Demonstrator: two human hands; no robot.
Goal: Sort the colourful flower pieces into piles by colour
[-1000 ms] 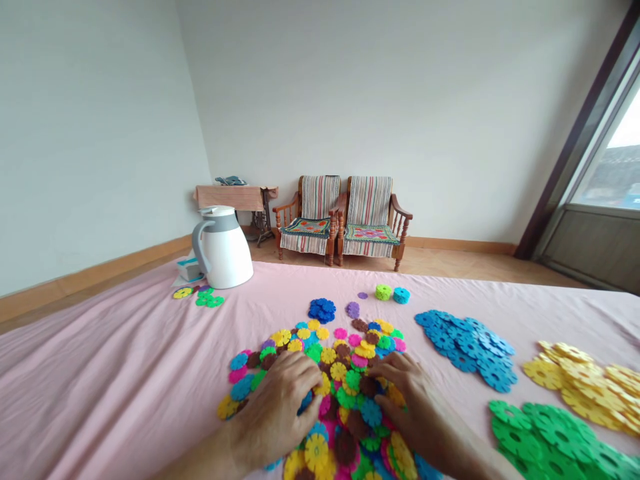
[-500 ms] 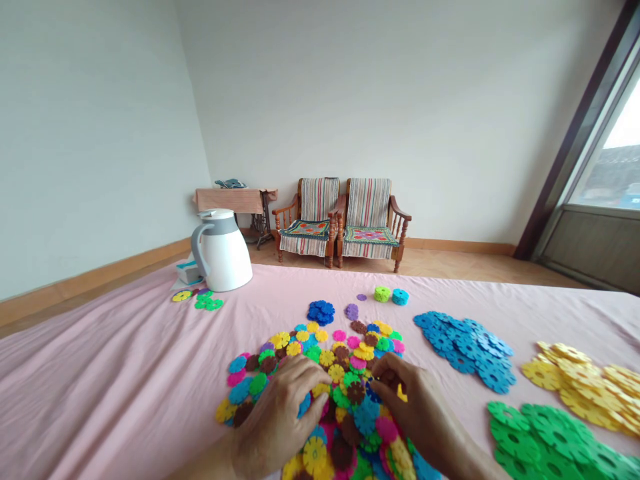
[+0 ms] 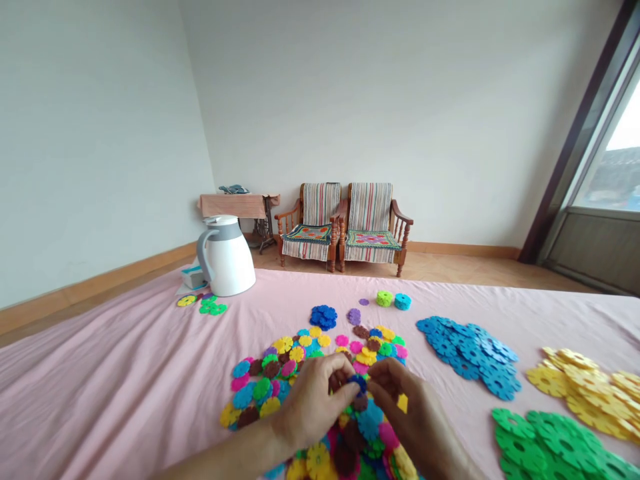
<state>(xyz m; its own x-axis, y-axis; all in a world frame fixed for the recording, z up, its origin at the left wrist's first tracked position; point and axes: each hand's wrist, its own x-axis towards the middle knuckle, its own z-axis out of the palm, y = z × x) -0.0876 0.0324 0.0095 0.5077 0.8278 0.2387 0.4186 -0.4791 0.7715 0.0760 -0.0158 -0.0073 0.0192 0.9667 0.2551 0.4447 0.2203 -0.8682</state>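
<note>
Over a heap of mixed coloured notched discs (image 3: pixel 319 460), my left hand (image 3: pixel 317 403) pinches a dark blue disc (image 3: pixel 358 383) between thumb and fingers. Close on its right, my right hand (image 3: pixel 417 407) has its fingers curled together beside that disc; a bit of yellow shows by its palm, and what its fingertips hold is too small to make out. Behind the heap lie a small dark blue pile (image 3: pixel 323 317) and a few purple discs (image 3: pixel 354 316).
A white jug (image 3: pixel 230 260) stands at the back left beside small green discs (image 3: pixel 213 307). To the right spread piles of blue (image 3: pixel 467 350), yellow (image 3: pixel 583 383) and green discs (image 3: pixel 560 440). Lime (image 3: pixel 384 299) and light blue stacks (image 3: pixel 403 302) sit behind the heap.
My left hand has moved right and slightly up, and now grips the dark blue disc that was by my right hand's fingertips. Both hands are closer together, and the view has shifted slightly.
</note>
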